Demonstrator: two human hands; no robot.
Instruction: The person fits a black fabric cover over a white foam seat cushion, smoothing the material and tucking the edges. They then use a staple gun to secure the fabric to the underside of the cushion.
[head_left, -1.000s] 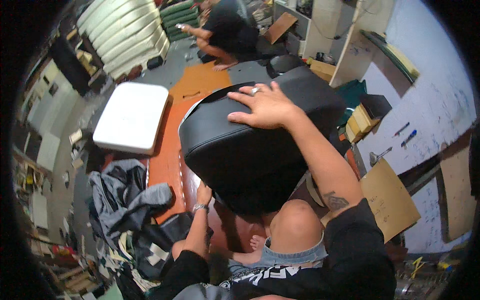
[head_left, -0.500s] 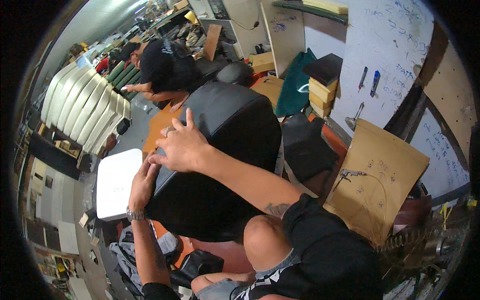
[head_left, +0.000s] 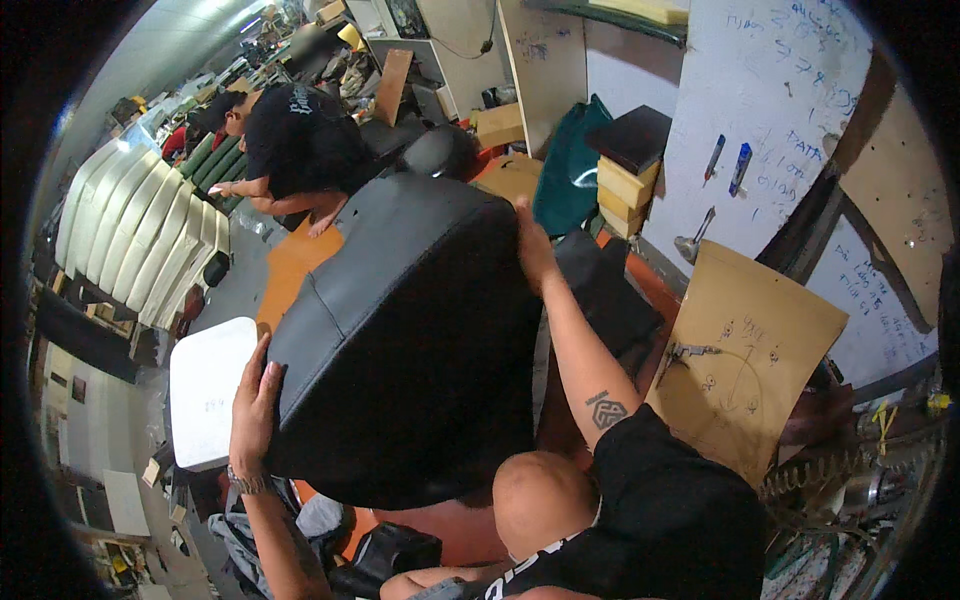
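A large black upholstered cushion (head_left: 430,300), with a stitched seam along its top, is tilted in front of my knees. My left hand (head_left: 258,405) grips its left end, with thumb and fingers along the edge. My right hand (head_left: 532,248) holds the far right end, its fingertips near the top corner and partly hidden. A white padded cushion (head_left: 210,390) lies just left of my left hand.
A co-worker (head_left: 305,140) crouches beyond the cushion, beside stacked cream cushions (head_left: 135,230). At the right are yellow foam blocks (head_left: 625,190), a marked wall board (head_left: 760,100), a cardboard sheet (head_left: 750,350) and an air gun (head_left: 690,350). Dark fabric (head_left: 610,320) lies right of the cushion.
My hands met at the cushion's left end half a second ago; the right hand has since moved to the far right end. The cushion has also turned compared with one second ago.
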